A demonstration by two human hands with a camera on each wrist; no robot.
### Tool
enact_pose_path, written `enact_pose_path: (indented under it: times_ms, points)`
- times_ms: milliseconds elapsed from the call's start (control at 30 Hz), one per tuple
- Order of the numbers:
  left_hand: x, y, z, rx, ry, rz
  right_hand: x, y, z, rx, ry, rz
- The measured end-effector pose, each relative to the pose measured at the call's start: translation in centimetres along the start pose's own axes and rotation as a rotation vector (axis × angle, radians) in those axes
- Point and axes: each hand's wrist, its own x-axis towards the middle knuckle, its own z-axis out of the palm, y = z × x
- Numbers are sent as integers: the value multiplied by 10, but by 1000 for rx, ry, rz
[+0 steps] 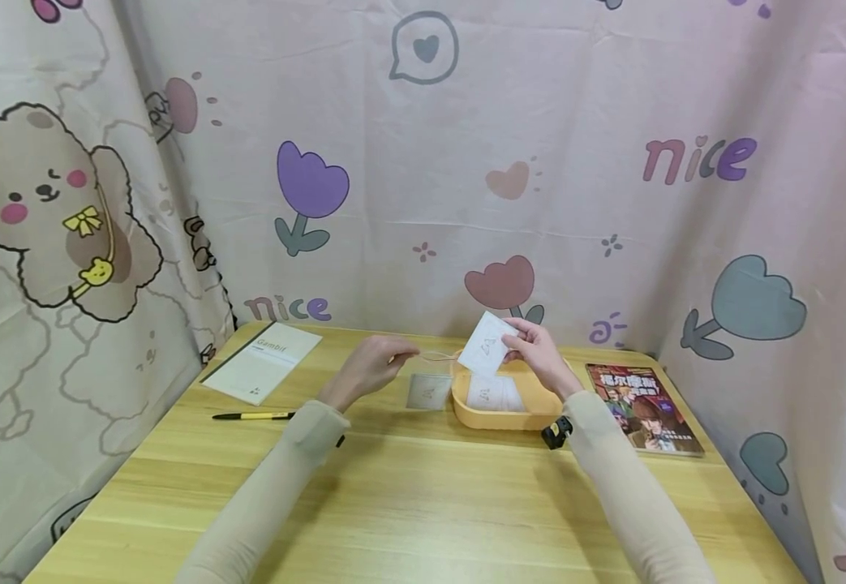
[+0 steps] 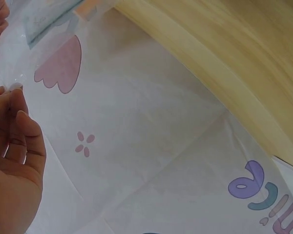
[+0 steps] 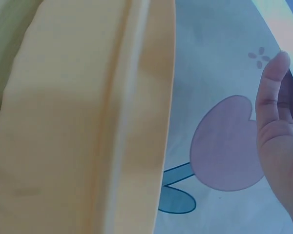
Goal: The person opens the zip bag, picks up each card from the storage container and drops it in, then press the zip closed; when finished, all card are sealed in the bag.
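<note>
My right hand grips a flat white square packet with a small printed figure, holding it tilted above an orange-yellow tray. Toward the packet's left side, my left hand pinches a thin reddish strand. The left wrist view shows this hand with fingertips together; the red line there runs by clear, shiny film, and what it belongs to is unclear. A similar square packet lies in the tray, and another greyish square packet lies on the table beside it.
At the back left of the wooden table lies a pale notebook. A yellow and black pen is near my left forearm. To the right of the tray is a colourful book. Patterned curtain hangs behind the table.
</note>
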Motion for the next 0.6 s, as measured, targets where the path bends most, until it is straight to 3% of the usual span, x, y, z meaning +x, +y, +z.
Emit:
enact_pose_path:
  times_ms: [300, 600]
  points:
    - [1, 2, -2, 6, -11, -4, -2, -11, 10, -3, 20, -83]
    - [1, 2, -3, 15, -8, 4, 4, -14, 27, 79, 150, -222]
